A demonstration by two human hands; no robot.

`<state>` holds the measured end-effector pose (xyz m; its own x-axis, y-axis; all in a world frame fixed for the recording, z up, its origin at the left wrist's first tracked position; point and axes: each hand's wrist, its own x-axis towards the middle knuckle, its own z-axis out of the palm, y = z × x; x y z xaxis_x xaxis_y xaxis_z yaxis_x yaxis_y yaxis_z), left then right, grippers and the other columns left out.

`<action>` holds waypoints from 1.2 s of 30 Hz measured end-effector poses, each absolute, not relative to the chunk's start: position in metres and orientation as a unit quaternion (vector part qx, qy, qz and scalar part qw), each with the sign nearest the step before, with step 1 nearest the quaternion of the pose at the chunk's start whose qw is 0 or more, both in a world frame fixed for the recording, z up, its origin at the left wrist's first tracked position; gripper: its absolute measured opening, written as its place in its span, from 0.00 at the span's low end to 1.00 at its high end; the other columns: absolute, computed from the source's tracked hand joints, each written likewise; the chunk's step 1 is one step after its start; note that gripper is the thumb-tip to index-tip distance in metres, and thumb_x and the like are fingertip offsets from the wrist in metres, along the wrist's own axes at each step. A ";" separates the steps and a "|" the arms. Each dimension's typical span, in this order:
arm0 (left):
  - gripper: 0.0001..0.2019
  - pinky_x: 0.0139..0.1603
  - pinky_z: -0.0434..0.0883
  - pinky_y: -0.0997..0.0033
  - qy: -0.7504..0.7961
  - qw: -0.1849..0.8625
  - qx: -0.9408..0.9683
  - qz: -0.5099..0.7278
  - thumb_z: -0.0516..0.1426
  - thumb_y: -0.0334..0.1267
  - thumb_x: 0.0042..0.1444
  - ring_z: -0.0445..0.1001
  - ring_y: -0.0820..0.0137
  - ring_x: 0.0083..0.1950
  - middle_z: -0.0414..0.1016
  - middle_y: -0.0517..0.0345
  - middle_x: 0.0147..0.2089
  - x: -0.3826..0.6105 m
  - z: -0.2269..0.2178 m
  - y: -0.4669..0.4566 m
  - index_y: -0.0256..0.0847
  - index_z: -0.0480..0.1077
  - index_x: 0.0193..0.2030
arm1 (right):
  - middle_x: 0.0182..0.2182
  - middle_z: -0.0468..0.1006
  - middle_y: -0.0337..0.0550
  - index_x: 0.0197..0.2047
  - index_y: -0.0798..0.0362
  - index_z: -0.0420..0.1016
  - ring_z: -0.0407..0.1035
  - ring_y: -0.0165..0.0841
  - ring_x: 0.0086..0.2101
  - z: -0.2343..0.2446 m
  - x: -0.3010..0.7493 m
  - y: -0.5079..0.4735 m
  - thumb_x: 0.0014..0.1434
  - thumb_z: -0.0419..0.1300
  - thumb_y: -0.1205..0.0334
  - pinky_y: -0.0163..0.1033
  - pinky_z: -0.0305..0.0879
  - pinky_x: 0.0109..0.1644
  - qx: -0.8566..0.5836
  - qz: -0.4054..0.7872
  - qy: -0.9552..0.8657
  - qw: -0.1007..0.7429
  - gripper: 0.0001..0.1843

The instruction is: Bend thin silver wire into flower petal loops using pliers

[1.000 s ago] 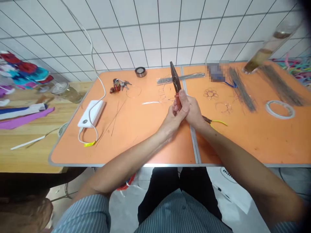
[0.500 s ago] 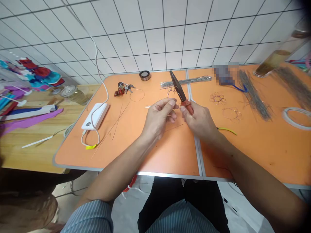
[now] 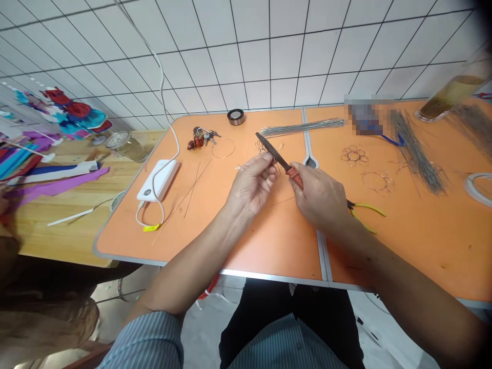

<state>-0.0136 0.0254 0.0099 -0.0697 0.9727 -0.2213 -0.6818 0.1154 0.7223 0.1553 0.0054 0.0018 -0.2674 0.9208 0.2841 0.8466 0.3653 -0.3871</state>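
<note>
My right hand (image 3: 321, 195) grips the red handles of dark-jawed pliers (image 3: 273, 149), which slant up and to the left. My left hand (image 3: 251, 184) pinches a thin, bent wire piece (image 3: 261, 147) between thumb and fingers, right beside the jaws. Much of that wire is hidden behind the fingers and the pliers. Both hands are raised over the orange table (image 3: 277, 246). Under my right wrist lies a second pair of pliers with yellow handles (image 3: 369, 207).
Behind my hands lies a bundle of straight wires (image 3: 303, 126). Flower-shaped wire (image 3: 354, 155) and a wire ring (image 3: 378, 182) lie to the right. A white power strip (image 3: 158, 180), keys (image 3: 207, 136) and black tape (image 3: 236, 117) are on the left. A wire bundle (image 3: 418, 154) lies far right.
The pliers have tipped left and lower, their jaws now next to my left fingertips. My left hand has turned slightly. The view has shifted a little, revealing more of the yellow-handled pliers.
</note>
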 end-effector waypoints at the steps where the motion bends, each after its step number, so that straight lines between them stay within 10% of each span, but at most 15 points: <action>1: 0.05 0.30 0.73 0.83 0.366 0.649 0.196 0.638 0.66 0.27 0.65 0.74 0.82 0.28 0.79 0.60 0.34 -0.014 0.011 0.025 0.37 0.79 0.36 | 0.47 0.88 0.51 0.59 0.50 0.79 0.79 0.48 0.47 0.001 0.156 0.006 0.79 0.52 0.58 0.46 0.57 0.40 -0.559 0.065 -0.793 0.233 0.16; 36: 0.11 0.25 0.70 0.85 0.355 0.651 0.187 0.644 0.59 0.26 0.72 0.72 0.83 0.24 0.77 0.62 0.31 -0.043 0.031 0.039 0.35 0.74 0.36 | 0.49 0.84 0.45 0.57 0.44 0.80 0.75 0.40 0.39 0.012 0.179 0.016 0.80 0.51 0.56 0.42 0.52 0.35 -0.565 0.089 -0.803 0.171 0.15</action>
